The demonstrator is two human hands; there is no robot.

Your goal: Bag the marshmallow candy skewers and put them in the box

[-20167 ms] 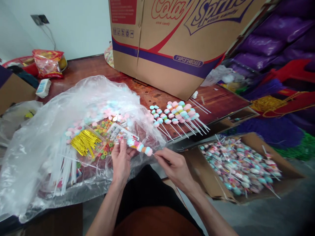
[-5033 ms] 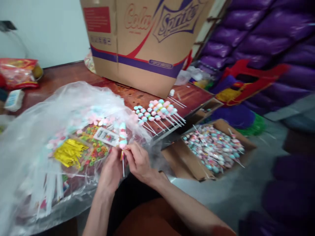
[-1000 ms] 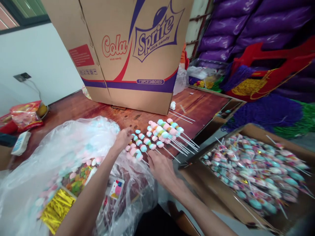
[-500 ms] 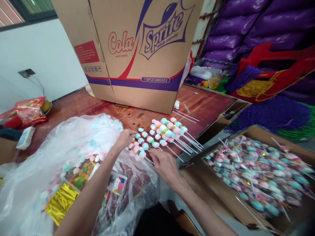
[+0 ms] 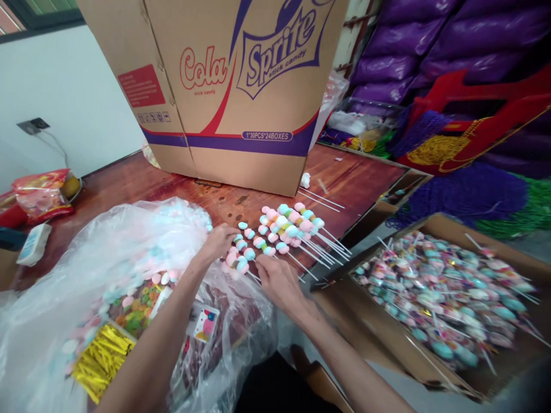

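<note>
Pink, blue and white marshmallow skewers lie in a pile (image 5: 288,223) on the table. At the pile's near left, my right hand (image 5: 279,281) pinches the stick end of one marshmallow skewer (image 5: 243,245). My left hand (image 5: 218,242) is closed at that skewer's far end, fingertips at its top marshmallow; the exact grip is partly hidden. Just below it lie more skewered marshmallows (image 5: 236,261), on the edge of a clear plastic bag (image 5: 167,212). Loose marshmallows and colourful gummy rings (image 5: 140,304) lie in the bag's opening.
A big carton (image 5: 215,115) stands at the back of the table (image 5: 344,178). On the right, an open box (image 5: 387,355) holds many wrapped skewers. Gold twist ties (image 5: 103,358) and a patterned card (image 5: 205,324) sit near my left forearm. Two bare sticks (image 5: 322,199) lie beyond the pile.
The whole view has shifted slightly, so things appear a little further left and up. Both hands keep nearly the same place at the skewer.
</note>
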